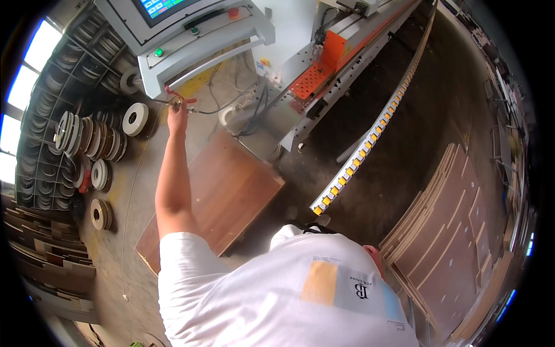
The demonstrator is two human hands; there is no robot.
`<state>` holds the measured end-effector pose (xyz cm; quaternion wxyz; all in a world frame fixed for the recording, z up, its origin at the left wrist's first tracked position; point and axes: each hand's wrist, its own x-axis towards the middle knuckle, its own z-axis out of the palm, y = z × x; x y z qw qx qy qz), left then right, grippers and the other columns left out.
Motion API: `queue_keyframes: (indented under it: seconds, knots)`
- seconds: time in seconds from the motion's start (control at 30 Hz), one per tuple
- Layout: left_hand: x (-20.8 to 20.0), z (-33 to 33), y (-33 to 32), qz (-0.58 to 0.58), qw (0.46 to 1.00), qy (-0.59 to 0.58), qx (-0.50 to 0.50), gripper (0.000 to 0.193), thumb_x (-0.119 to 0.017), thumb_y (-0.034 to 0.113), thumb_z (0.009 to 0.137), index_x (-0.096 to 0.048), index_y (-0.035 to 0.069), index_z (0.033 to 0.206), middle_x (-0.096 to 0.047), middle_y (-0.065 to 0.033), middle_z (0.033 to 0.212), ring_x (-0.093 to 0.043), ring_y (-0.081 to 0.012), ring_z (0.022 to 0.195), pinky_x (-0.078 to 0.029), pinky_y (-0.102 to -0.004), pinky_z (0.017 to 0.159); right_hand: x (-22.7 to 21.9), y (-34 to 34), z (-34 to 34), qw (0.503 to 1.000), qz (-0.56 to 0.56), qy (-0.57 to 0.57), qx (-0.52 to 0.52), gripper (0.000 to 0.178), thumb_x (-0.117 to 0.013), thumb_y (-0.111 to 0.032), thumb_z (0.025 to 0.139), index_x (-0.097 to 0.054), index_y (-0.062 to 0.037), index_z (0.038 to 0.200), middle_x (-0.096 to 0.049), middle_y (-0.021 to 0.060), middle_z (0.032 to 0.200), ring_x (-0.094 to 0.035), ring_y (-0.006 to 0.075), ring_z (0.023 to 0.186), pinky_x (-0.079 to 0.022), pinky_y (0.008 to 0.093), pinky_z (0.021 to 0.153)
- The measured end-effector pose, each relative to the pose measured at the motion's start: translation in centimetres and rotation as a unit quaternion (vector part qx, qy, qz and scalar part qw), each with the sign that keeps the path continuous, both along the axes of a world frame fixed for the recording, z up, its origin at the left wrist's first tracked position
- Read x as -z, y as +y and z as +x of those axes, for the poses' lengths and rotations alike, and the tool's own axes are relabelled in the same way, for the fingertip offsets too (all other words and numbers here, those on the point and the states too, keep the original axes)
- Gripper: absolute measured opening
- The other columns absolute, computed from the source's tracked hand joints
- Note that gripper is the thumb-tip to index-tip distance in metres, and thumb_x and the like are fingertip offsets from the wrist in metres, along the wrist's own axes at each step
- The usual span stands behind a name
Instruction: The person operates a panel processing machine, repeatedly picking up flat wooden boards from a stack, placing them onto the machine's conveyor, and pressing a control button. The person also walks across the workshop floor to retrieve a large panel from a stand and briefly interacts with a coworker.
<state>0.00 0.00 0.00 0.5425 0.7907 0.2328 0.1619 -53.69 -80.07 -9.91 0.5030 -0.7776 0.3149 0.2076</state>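
My left arm reaches out to the far left, and my left hand (177,117) is closed around a small red-handled valve (186,102) on a hose line. This valve sits just below the lower corner of a grey control panel (202,49) with a green button (159,52) and a red knob (233,12). A dark hose (222,106) runs from the fitting toward the machine. Of my right hand (373,252), only a small patch shows beside my white shirt, low at the right; its fingers are hidden.
A brown wooden box (225,185) stands under my left arm. Beyond it is a long machine with an orange perforated guard (317,69). A roller rail with yellow pieces (370,140) runs diagonally at right. Stacked boards (439,231) lie right; tape rolls (134,119) stand left.
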Motion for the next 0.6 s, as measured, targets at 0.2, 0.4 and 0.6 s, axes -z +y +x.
queue_keyframes:
  seconds: [0.2, 0.4, 0.6]
  knots:
    - [-1.9, -0.4, -5.3, -0.110, 0.988, -0.106, -0.005, 0.017, -0.070, 0.019, 0.097, -0.063, 0.006, 0.106, -0.063, -0.0004, 0.082, -0.058, -0.0074, 0.070, -0.046, -0.0222, 0.060, 5.7, -3.2, -4.7, 0.997, -0.074, -0.020, -0.025, 0.036, -0.068, -0.034, 0.093, -0.075, -0.0024, 0.108, -0.076, 0.0162, 0.102, -0.073, 0.0245, 0.095, -0.056, 0.0357, 0.082]
    - [-4.4, -4.4, -1.8, -0.178, 0.962, -0.188, -0.083, 0.016, -0.070, 0.018, 0.099, -0.060, 0.011, 0.109, -0.068, -0.0021, 0.093, -0.064, -0.0114, 0.075, -0.057, -0.0299, 0.071, 4.4, -3.4, -0.8, 0.996, -0.082, 0.018, -0.016, 0.036, -0.069, -0.034, 0.092, -0.075, -0.0021, 0.107, -0.076, 0.0153, 0.100, -0.073, 0.0218, 0.091, -0.056, 0.0344, 0.081]
    - [-11.1, -9.1, -0.3, -0.100, 0.924, -0.359, -0.086, 0.015, -0.069, 0.024, 0.101, -0.060, 0.013, 0.102, -0.059, 0.0038, 0.081, -0.053, -0.0053, 0.062, -0.049, -0.0223, 0.053, -0.1, -1.3, 5.3, 0.999, -0.018, 0.017, -0.031, 0.028, -0.070, -0.026, 0.092, -0.075, -0.0024, 0.106, -0.075, 0.0071, 0.092, -0.069, 0.0141, 0.080, -0.055, 0.0303, 0.073]
